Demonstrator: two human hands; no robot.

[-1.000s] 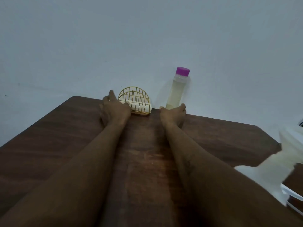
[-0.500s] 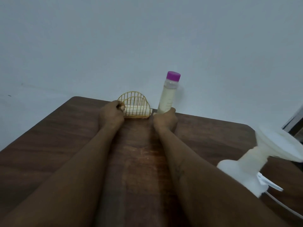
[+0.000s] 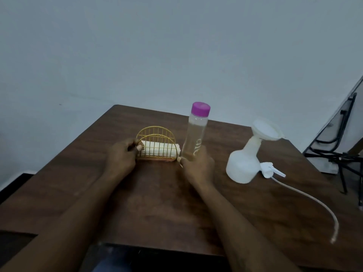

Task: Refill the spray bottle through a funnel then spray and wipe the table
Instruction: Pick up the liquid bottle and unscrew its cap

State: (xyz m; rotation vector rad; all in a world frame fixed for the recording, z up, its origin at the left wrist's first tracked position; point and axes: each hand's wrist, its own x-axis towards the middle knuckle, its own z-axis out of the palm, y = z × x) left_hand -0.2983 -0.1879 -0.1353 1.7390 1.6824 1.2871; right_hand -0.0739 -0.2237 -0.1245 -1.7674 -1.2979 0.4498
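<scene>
Leaning bottle (image 3: 196,134) in right grip (image 3: 198,167), beside holder (image 3: 157,134)

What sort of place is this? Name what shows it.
Likely a plain indoor room, perhaps a home: a dark brown wooden table before a bare pale-grey wall, a black metal frame at right.

The right hand (image 3: 198,167) hid the base of the clear bottle (image 3: 196,132); the left hand (image 3: 121,156) covered the left end of the wire holder (image 3: 157,159).

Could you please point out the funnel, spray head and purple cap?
funnel (image 3: 265,128), head view, on its inner bowl.
spray head (image 3: 268,169), head view, on its trigger body.
purple cap (image 3: 201,108), head view, on its side.
</scene>
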